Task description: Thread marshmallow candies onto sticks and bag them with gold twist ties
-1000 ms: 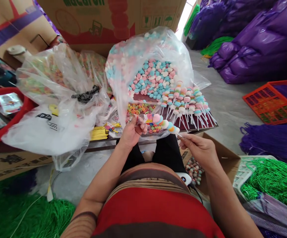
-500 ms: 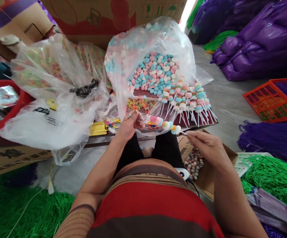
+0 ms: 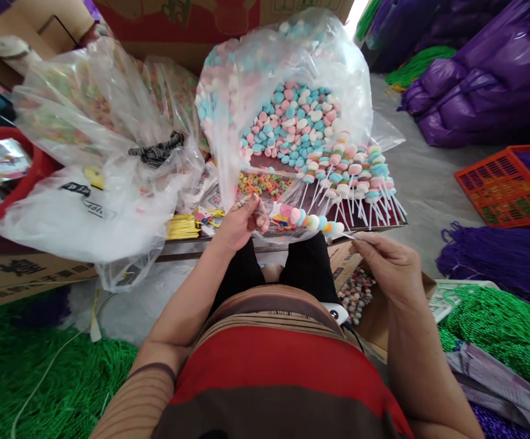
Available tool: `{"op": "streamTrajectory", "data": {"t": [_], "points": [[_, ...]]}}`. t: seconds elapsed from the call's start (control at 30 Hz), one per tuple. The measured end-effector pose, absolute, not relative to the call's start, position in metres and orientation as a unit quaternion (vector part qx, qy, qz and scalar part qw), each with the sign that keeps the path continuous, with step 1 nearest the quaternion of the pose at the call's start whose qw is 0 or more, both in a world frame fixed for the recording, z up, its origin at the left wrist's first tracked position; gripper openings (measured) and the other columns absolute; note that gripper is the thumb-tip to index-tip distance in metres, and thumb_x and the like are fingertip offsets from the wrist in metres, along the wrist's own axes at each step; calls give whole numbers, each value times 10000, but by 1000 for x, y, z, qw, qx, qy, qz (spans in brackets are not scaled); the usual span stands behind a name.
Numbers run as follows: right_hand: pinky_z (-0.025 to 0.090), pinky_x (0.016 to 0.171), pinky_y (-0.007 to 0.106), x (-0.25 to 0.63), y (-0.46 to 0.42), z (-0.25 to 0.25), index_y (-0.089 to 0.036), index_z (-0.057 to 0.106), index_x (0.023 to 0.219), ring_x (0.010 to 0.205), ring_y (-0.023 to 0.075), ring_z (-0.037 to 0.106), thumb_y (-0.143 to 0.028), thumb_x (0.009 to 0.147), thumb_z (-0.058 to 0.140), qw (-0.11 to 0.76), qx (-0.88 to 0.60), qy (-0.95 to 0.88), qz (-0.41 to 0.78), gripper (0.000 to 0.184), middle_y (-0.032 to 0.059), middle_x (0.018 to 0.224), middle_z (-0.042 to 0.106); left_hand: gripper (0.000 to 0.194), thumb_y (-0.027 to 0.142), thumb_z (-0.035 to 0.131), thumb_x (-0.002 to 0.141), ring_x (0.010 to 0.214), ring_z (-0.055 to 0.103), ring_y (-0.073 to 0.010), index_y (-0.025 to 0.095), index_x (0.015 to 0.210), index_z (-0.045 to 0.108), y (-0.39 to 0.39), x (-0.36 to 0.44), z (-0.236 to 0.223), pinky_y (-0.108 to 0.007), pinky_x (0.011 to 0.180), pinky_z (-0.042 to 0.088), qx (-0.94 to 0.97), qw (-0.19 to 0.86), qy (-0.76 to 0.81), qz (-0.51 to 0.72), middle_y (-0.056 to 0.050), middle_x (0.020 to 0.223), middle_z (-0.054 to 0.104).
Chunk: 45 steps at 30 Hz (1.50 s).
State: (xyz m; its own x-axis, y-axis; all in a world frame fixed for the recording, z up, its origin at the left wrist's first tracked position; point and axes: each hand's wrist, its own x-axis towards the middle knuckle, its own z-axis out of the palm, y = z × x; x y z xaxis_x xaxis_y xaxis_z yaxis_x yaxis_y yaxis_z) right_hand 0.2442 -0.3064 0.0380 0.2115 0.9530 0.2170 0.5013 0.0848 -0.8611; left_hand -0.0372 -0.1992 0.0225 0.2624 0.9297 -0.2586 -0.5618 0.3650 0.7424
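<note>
Holding: my right hand (image 3: 390, 262) pinches the bare end of a thin white plastic stick threaded with pastel pink, blue and white marshmallow sweets (image 3: 308, 221); fingers closed tight on it.
Left grip: my left hand (image 3: 239, 222) is closed on the far, loaded tip of the stick together with a small clear plastic sleeve (image 3: 278, 219) bunched at that end.
Axis: I see the stick lying nearly level, running left to right between the two hands, dipping slightly toward the right.
Nearer hand: the left sits right at the sweets; the right is out at the bare tail.
Place: the stick hangs just above the front edge of the dark brown table (image 3: 383, 224).
Textures: sweets look soft, puffy and matte; the sleeve is thin, crinkled and glossy.
Beyond: a row of finished marshmallow sticks (image 3: 351, 177) lies fanned on the table, behind it a big clear bag of loose pink and blue marshmallows (image 3: 292, 119), beside it a pile of coloured cereal rings (image 3: 262, 183).
</note>
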Motion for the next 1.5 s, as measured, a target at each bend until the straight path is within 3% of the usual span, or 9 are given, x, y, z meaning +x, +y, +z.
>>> {"op": "streamTrajectory", "data": {"t": [0.17, 0.53, 0.67, 0.9, 1.07, 1.13, 1.23, 1.4, 1.5], "points": [[612, 782, 375, 246, -308, 34, -286, 835, 883, 767, 225, 748, -400, 889, 775, 464, -628, -591, 201, 129, 20, 820, 811, 401, 413, 861, 857, 435, 523, -59, 170, 676, 599, -198, -37, 20, -210, 451, 445, 258, 759, 342, 491, 63, 571, 565], [563, 1017, 527, 244, -315, 34, -282, 810, 868, 942, 295, 733, -376, 942, 745, 459, -637, -614, 76, 136, 56, 852, 789, 502, 590, 877, 774, 441, 586, -111, 194, 671, 587, -204, -35, 26, -220, 455, 442, 372, 687, 362, 508, 52, 474, 562], [608, 838, 430, 242, -318, 28, -268, 798, 895, 904, 266, 739, -447, 964, 693, 454, -641, -597, 165, 218, 65, 910, 793, 479, 558, 876, 788, 462, 598, -100, 194, 653, 596, -206, -37, 33, -209, 480, 456, 405, 650, 381, 518, 52, 496, 577], [529, 647, 338, 237, -317, 25, -269, 764, 850, 771, 222, 698, -518, 1019, 567, 391, -622, -640, 227, 359, 71, 884, 786, 429, 420, 896, 795, 467, 580, -86, 188, 608, 588, -207, -35, 44, -204, 499, 455, 404, 651, 386, 513, 64, 501, 542], [455, 565, 302, 229, -318, 23, -243, 721, 821, 561, 157, 567, -506, 1034, 529, 379, -618, -631, 275, 389, 7, 650, 652, 269, 377, 905, 802, 846, 752, -154, 202, 844, 705, -211, -30, 60, -234, 726, 563, 323, 705, 323, 542, -11, 909, 761], [418, 540, 290, 221, -319, 20, -235, 711, 826, 491, 135, 495, -520, 1039, 527, 396, -612, -608, 316, 401, -35, 541, 541, 430, 574, 893, 763, 1086, 760, -243, 236, 960, 713, -213, -26, 69, -281, 792, 585, 297, 738, 258, 548, -41, 1075, 771], [390, 523, 278, 206, -318, 15, -228, 712, 842, 453, 117, 428, -559, 1033, 549, 445, -592, -558, 374, 416, -61, 494, 482, 647, 750, 883, 637, 1246, 711, -313, 254, 1011, 703, -217, -18, 81, -307, 809, 586, 300, 746, 202, 560, -58, 1091, 764], [483, 576, 290, 177, -315, 9, -228, 745, 921, 529, 136, 520, -594, 951, 676, 498, -529, -508, 463, 374, -36, 578, 587, 382, 486, 907, 784, 1054, 755, -234, 254, 1020, 716, -220, -2, 97, -280, 771, 568, 326, 713, 275, 556, -21, 905, 756], [518, 576, 307, 161, -315, 6, -231, 742, 899, 528, 144, 537, -623, 927, 689, 507, -513, -487, 492, 397, -26, 592, 613, 344, 505, 873, 814, 836, 728, -184, 249, 989, 723, -224, 6, 94, -263, 659, 531, 355, 695, 281, 558, -9, 831, 732]]}}
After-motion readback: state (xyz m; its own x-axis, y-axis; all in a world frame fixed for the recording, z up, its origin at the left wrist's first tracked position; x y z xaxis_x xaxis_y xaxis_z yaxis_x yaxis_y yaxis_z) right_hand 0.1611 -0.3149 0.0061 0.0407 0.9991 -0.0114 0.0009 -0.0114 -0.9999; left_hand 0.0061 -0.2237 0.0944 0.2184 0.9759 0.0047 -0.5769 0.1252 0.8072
